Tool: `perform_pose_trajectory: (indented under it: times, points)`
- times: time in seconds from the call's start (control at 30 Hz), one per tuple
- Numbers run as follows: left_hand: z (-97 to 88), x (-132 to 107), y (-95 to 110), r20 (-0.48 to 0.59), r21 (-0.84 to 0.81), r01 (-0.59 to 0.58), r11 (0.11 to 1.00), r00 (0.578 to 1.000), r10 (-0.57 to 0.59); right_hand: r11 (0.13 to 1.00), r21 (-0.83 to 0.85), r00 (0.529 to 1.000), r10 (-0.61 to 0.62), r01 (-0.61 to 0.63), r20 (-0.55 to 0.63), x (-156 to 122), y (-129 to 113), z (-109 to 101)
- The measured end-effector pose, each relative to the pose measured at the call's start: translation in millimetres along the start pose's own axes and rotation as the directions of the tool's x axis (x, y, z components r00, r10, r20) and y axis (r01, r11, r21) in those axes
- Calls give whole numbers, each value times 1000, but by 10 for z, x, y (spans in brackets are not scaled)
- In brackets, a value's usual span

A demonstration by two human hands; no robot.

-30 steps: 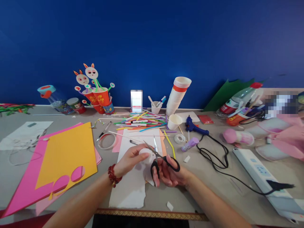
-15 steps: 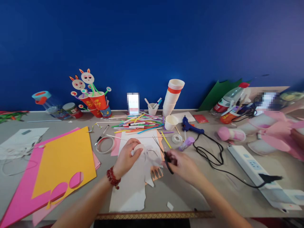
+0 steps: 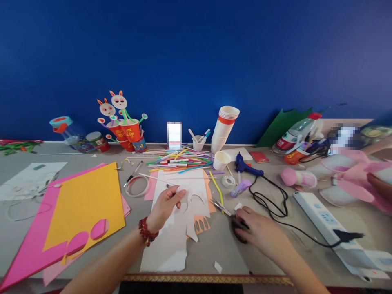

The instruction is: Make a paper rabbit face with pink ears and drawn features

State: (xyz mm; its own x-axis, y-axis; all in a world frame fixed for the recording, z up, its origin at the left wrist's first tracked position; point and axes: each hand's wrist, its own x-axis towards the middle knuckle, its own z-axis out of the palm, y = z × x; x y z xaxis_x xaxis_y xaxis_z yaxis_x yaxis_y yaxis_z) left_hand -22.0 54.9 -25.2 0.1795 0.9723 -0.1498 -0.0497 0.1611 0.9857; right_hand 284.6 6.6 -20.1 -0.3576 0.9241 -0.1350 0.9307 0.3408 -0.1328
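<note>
My left hand (image 3: 163, 206), with a red bead bracelet on the wrist, pinches a small round white paper cutout (image 3: 184, 192) above a white sheet (image 3: 171, 241) with holes cut in it. My right hand (image 3: 260, 232) lies low on the table to the right, fingers curled over the black handles of the scissors (image 3: 225, 212). The scissors' blades point left and away, flat on the table and close together. A small peach paper piece (image 3: 202, 223) lies between the hands.
Yellow and pink card sheets (image 3: 85, 204) lie at left. Coloured straws (image 3: 180, 157), a paper cup stack (image 3: 225, 126), bunny cups (image 3: 128, 128), tape rolls (image 3: 228, 181), a blue glue gun (image 3: 246, 165) with black cord and a white power strip (image 3: 321, 212) fill the back and right. Another person's hand (image 3: 379, 183) shows at far right.
My right hand has carried the scissors away from the paper, rightward and down onto the table. My left hand keeps hold of the round cutout, now freed from the sheet.
</note>
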Motion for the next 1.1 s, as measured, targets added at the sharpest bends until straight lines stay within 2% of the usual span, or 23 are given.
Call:
perform_pose_trajectory:
  times: [0.07,0.13,0.23,0.3,0.43,0.47,0.57,0.6,0.67,0.77,0.9,1.0,1.1]
  points:
    - [7,-12,-15,-20,-45,14,999,1000,-15,997,62,999,-46,44,26,41,-15,-107]
    - [16,-26,-24,-32,-67,13,998,999,-15,993,113,999,-37,38,-17,87,-112,-206]
    - [49,-59,-29,-28,-58,-2,998,1000,0,960,280,992,25,11,-125,204,-429,-307]
    - [86,-89,-34,-19,-57,-15,998,1000,14,901,435,987,58,13,-150,340,-687,-313]
    - [143,-144,-38,13,-72,-50,996,999,51,723,687,990,34,69,-135,678,-1034,-171]
    - [139,-149,-28,19,-67,-57,996,998,59,647,758,991,26,82,-130,744,-1062,-122]
    - [67,-141,51,-4,-7,-85,996,996,85,352,933,997,-11,76,-77,844,-1019,-23]
    - [29,-135,92,-23,36,-109,993,994,110,280,958,998,-9,60,-60,847,-978,-16]
    - [-40,-126,180,-44,164,-194,967,978,203,207,977,999,20,41,-46,829,-901,-31]
    - [-53,-132,274,27,333,-337,881,937,348,194,979,998,9,60,-63,804,-878,-66]
    - [72,-144,281,143,316,-379,870,925,351,228,967,994,-34,113,-108,829,-982,-48]
    - [84,-133,253,125,310,-369,876,929,347,225,969,995,-16,101,-100,836,-964,-33]
    - [-23,-126,220,56,268,-298,916,954,294,243,965,987,95,104,-130,820,-835,-25]
